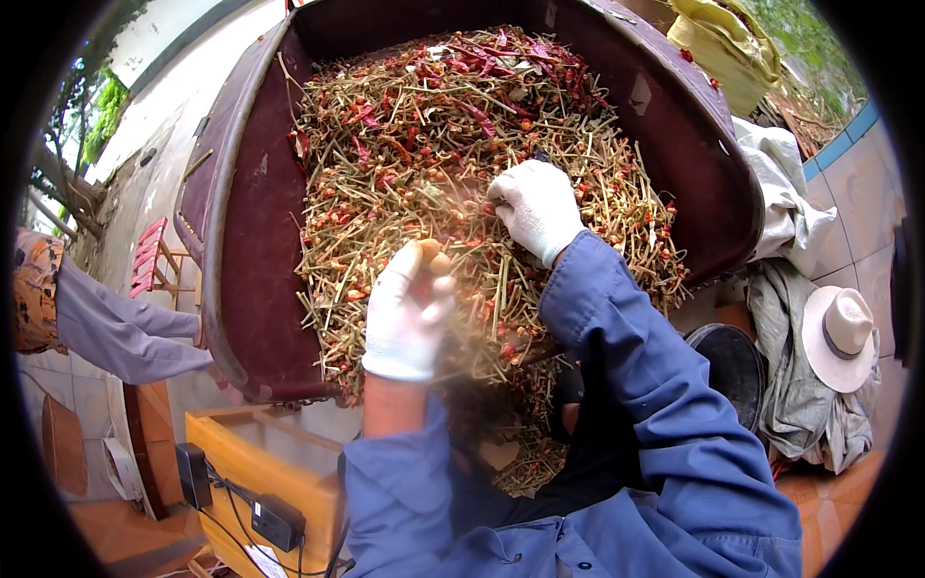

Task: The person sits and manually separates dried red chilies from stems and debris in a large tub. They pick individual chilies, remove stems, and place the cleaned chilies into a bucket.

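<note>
A heap of dried chili stems and caps point(405, 195) fills the open maroon bin point(267, 289) before me, with red dried chili pods point(491, 58) mostly at its far end. My left hand point(408, 318), in a white knit glove, is raised over the near part of the heap, fingers curled inward. A reddish patch shows in its palm, too blurred to tell what it is. My right hand point(538, 209), gloved the same way, is bent at the heap's surface, right of the middle. Its fingertips are tucked out of sight, so any hold is hidden. More stems point(535, 462) lie below the near edge.
At lower left stands a yellow wooden frame point(267, 491) with black adapters and cables. A person's legs point(130, 318) and a pink-slatted chair point(150, 256) are at left. On the right are a black tub point(730, 368), a brimmed hat point(838, 339) on cloth, and a yellow sack point(723, 54).
</note>
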{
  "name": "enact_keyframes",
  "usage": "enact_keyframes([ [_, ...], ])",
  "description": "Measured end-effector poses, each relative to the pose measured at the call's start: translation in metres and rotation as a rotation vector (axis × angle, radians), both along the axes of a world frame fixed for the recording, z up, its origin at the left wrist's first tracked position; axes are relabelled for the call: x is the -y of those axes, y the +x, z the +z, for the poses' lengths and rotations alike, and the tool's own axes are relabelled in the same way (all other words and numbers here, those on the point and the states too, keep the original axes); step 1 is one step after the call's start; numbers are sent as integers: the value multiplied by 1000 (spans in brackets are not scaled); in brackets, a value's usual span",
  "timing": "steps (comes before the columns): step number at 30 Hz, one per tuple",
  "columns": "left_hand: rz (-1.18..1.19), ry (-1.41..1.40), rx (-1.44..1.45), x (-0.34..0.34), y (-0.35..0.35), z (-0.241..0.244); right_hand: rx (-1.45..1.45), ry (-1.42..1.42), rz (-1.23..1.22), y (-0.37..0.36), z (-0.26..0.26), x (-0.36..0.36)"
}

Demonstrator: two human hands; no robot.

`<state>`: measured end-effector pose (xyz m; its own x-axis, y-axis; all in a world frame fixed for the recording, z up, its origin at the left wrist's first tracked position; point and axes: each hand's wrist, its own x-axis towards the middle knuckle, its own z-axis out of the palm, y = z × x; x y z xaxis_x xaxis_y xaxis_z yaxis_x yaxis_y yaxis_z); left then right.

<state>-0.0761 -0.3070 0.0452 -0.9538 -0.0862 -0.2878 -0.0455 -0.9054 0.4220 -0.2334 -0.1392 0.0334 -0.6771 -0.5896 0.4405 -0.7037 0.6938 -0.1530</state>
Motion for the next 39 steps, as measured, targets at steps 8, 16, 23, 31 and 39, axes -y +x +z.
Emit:
enact_keyframes([
  [8, 16, -63, 29, 0, 1, 4, 565, -324, -144, 18, 31, -7],
  [16, 33, -111, 87, -3, -2, 4, 650, -438, 153, 7, 25, -32],
  [23, 19, -60, 56, -2, 0, 3, 816, -334, 124, 12, 36, -39],
  [31, 23, -78, 74, -2, -1, 4, -40, -73, 4, 5, 5, -15],
  [39, 37, -111, 91, -3, 0, 5, -23, -29, -32, 2, 2, -5],
])
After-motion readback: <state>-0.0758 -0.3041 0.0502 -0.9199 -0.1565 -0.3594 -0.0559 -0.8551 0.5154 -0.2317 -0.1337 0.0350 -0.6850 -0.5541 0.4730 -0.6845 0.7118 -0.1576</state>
